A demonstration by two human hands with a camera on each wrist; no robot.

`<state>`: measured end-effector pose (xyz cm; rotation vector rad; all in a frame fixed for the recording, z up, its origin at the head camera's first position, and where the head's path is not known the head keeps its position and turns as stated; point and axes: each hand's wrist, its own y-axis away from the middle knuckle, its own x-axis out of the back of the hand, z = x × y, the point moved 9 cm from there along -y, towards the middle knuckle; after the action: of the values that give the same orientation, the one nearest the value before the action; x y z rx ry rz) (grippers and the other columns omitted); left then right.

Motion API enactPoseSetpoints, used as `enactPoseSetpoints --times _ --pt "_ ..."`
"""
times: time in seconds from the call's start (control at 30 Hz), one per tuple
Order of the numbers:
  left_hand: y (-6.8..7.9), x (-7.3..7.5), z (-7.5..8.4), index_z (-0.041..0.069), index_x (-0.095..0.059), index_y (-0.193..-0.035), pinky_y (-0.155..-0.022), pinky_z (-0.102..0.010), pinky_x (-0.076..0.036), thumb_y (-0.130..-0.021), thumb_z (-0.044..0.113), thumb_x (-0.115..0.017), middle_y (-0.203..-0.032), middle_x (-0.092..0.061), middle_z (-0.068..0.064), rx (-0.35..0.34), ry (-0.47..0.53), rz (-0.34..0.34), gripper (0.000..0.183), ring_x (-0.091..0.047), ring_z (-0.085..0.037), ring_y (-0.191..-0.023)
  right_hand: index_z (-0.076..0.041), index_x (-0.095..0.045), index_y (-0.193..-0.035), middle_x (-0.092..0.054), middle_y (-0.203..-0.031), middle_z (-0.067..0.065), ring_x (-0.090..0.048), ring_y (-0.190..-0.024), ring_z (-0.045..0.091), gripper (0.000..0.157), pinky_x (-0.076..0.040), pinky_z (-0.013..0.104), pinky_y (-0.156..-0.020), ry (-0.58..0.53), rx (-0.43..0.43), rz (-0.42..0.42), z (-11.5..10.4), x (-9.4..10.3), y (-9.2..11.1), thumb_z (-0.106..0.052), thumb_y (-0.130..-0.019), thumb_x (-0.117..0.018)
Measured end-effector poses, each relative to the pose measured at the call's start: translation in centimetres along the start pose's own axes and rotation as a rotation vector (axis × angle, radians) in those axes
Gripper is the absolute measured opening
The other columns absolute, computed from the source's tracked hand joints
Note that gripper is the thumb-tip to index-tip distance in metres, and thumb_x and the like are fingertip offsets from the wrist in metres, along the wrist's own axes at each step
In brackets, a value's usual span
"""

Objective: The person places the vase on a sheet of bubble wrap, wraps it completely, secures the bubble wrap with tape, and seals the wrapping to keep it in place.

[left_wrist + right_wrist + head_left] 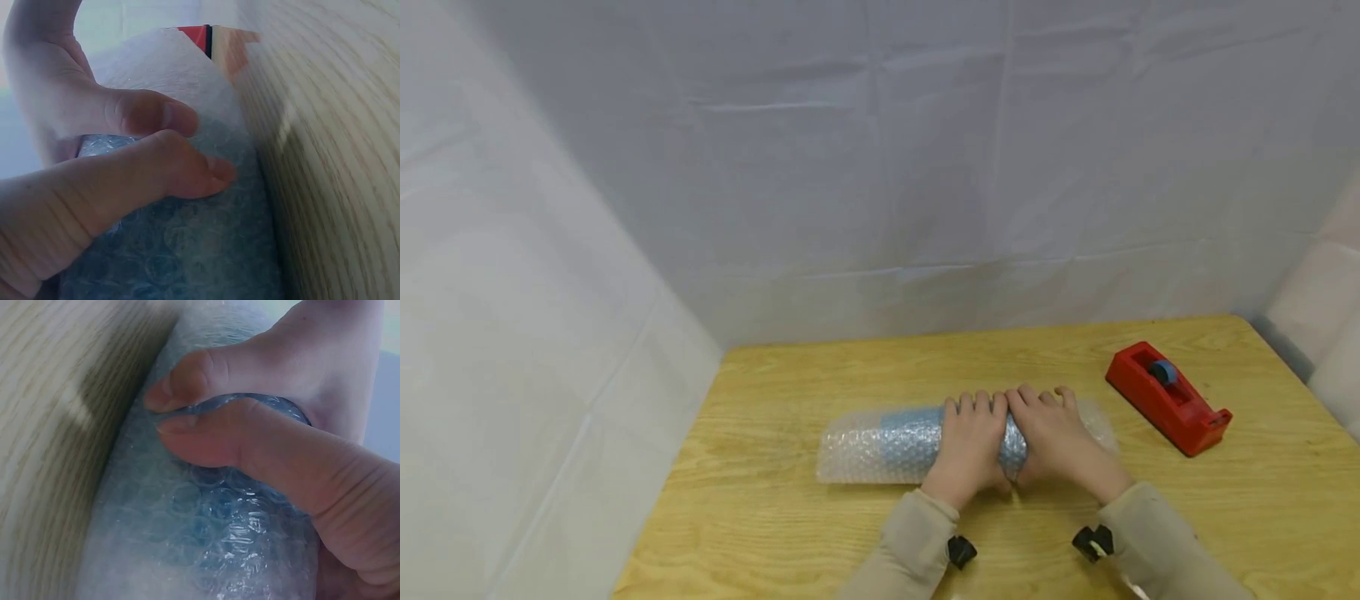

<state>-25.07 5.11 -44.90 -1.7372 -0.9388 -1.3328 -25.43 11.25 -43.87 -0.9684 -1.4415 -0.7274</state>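
Note:
A bundle of clear bubble wrap (pixel 850 454) lies lengthwise across the table, wound around something blue (pixel 908 440) whose kind the wrap hides. My left hand (pixel 972 437) grips it near the middle, fingers over the top and far side, thumb on the near side. Close beside it, my right hand (pixel 1054 437) holds the bundle the same way, a little right of the middle. In the left wrist view, the thumbs of the left hand (pixel 125 187) and right hand (pixel 81 100) press the wrap side by side. The right wrist view shows both thumbs pressing on the bubbles (pixel 206 506).
A red tape dispenser (pixel 1168 400) with a blue-cored roll stands right of the bundle on the wooden table (pixel 760 517). White sheeting (pixel 925 167) hangs behind the table and at both sides. Small black devices (pixel 961 552) are strapped at both wrists.

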Motion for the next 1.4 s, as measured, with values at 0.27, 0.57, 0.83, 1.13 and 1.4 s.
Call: enactPoseSetpoints --times 0.27,0.57,0.83,1.13,1.4 --pt "0.1 0.2 0.2 0.017 -0.048 -0.135 -0.088 -0.040 -0.046 -0.040 0.076 -0.086 -0.114 -0.058 -0.001 -0.005 0.004 -0.034 0.118 -0.055 -0.022 -0.103 -0.004 -0.053 -0.127 -0.056 -0.118 0.014 -0.058 -0.093 0.038 0.101 -0.032 0.068 -0.091 -0.005 0.015 -0.046 -0.2 0.1 0.2 -0.047 -0.046 -0.096" --pt "0.2 0.1 0.4 0.019 -0.048 -0.138 -0.086 -0.037 -0.046 -0.041 0.075 -0.087 -0.114 -0.059 0.001 -0.007 0.059 -0.151 0.118 -0.055 -0.020 -0.100 -0.004 -0.051 -0.126 -0.057 -0.119 0.012 -0.059 -0.094 0.038 0.101 -0.034 0.068 -0.089 -0.081 0.035 -0.138 -0.1 0.0 0.3 -0.043 -0.044 -0.096" --pt "0.3 -0.1 0.3 0.020 -0.051 -0.137 -0.090 -0.037 -0.046 -0.043 0.067 -0.092 -0.112 -0.061 0.002 0.007 0.158 -0.259 0.113 -0.056 -0.019 -0.103 -0.003 -0.051 -0.126 -0.057 -0.115 0.009 -0.060 -0.092 0.030 0.094 -0.033 0.060 -0.085 -0.176 0.054 -0.279 -0.4 -0.3 0.3 -0.035 -0.048 -0.093" --pt "0.4 0.0 0.4 0.019 -0.049 -0.136 -0.095 -0.040 -0.045 -0.044 0.065 -0.093 -0.117 -0.060 0.001 0.054 0.106 -0.316 0.112 -0.056 -0.021 -0.107 -0.004 -0.050 -0.130 -0.056 -0.124 0.012 -0.059 -0.100 0.038 0.099 -0.028 0.068 -0.094 -0.177 0.021 -0.316 -0.5 -0.5 0.4 -0.034 -0.047 -0.094" --pt "0.4 0.1 0.5 0.016 -0.046 -0.133 -0.092 -0.041 -0.046 -0.039 0.065 -0.093 -0.113 -0.060 -0.001 0.027 0.133 -0.216 0.116 -0.056 -0.022 -0.104 0.000 -0.047 -0.135 -0.056 -0.126 0.013 -0.058 -0.109 0.035 0.104 -0.026 0.065 -0.098 -0.210 0.013 -0.333 0.2 -1.0 0.1 -0.031 -0.047 -0.093"
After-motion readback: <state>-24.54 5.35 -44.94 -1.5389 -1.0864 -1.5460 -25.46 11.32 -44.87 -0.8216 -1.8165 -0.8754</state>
